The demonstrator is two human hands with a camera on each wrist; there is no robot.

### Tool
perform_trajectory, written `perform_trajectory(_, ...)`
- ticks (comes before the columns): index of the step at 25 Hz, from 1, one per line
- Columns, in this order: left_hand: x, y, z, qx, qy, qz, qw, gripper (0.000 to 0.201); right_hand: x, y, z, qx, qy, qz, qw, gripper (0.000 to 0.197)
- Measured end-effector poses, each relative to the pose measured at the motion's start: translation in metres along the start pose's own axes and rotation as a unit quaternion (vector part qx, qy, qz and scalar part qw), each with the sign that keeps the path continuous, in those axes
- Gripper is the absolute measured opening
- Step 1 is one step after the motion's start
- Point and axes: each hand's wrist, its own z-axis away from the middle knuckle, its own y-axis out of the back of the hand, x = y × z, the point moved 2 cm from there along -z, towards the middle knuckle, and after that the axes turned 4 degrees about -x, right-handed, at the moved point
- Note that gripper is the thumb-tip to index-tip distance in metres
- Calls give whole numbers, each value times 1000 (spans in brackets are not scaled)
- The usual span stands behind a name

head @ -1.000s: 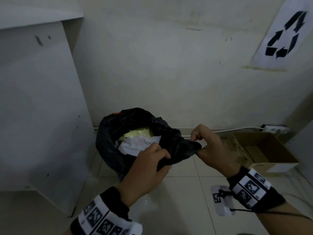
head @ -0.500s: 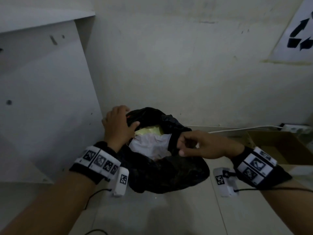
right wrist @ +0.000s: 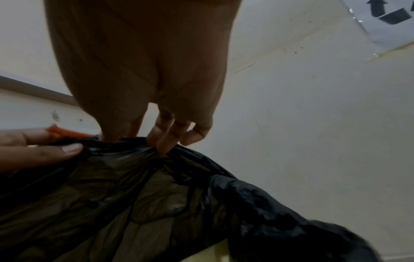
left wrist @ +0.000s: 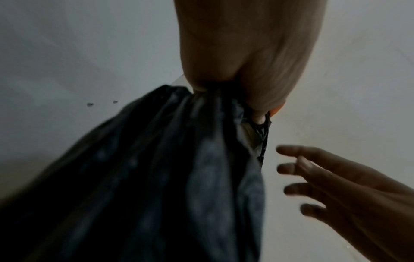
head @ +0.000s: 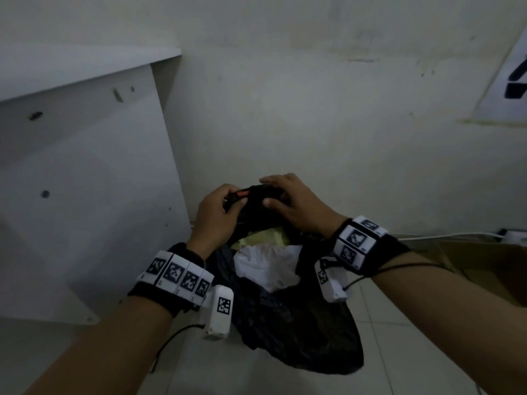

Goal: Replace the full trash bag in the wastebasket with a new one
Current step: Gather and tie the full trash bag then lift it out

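Note:
A black trash bag (head: 299, 332) stands open on the floor, with white and yellow paper waste (head: 265, 266) showing in its mouth. My left hand (head: 225, 206) grips the far rim, gathered together with an orange drawstring (head: 242, 193). In the left wrist view the bag (left wrist: 156, 177) hangs bunched from that hand (left wrist: 228, 92). My right hand (head: 281, 195) is on the same far rim just to the right, fingers over the top and thumb on the near side. In the right wrist view its fingertips (right wrist: 165, 147) pinch the wrinkled bag (right wrist: 156, 195). No wastebasket shows under the bag.
A white cabinet (head: 85, 195) stands close on the left. An open cardboard box (head: 484, 269) sits on the floor to the right, with a power strip (head: 513, 236) and cable along the wall. A recycling sign (head: 507, 81) hangs on the wall.
My left hand went from the bag's left rim to the far rim and took the orange drawstring. My right hand left the right rim and came beside it.

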Motion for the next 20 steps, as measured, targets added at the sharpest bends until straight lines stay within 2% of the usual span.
perform_trajectory(3, 14, 12, -11, 26, -4, 7, 1000, 6, -17, 4, -27, 24, 55, 53, 997, 28)
perform_trajectory(6, 27, 26, -18, 40, -20, 17, 999, 11, -36, 14, -38, 60, 103, 50, 992, 15)
perform_trajectory(12, 46, 44, -30, 49, -19, 43, 998, 16, -56, 31, -47, 47, 136, 41, 989, 14)
perform_trajectory(17, 53, 46, -30, 14, -13, 27, 999, 19, -74, 52, -57, 62, 125, -19, 990, 8)
perform_trajectory(20, 61, 48, -30, -34, 3, 26, 999, 23, -87, 71, -64, 91, 128, -24, 987, 10)
